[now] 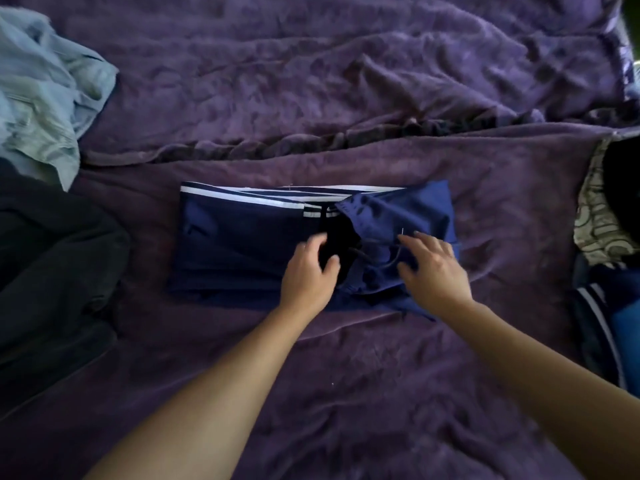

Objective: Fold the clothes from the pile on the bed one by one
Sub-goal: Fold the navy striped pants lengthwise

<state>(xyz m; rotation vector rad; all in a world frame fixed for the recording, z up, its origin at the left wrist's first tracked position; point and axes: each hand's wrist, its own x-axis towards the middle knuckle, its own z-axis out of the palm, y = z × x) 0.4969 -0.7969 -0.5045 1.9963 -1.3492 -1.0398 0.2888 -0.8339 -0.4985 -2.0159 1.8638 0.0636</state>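
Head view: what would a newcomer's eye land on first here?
A partly folded navy garment with white stripes lies mid-frame on the purple blanket, with the left hand and right hand spread over its right part. A crumpled pale blue heap sits at upper left, above a dark pile.

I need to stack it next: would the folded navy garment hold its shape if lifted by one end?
Probably not: the navy garment looks thin and floppy, one end creased and bunched, so it would likely sag and unfold. Its loose drawstring would probably dangle. On the fuzzy blanket it would likely drag and bunch, not slide.
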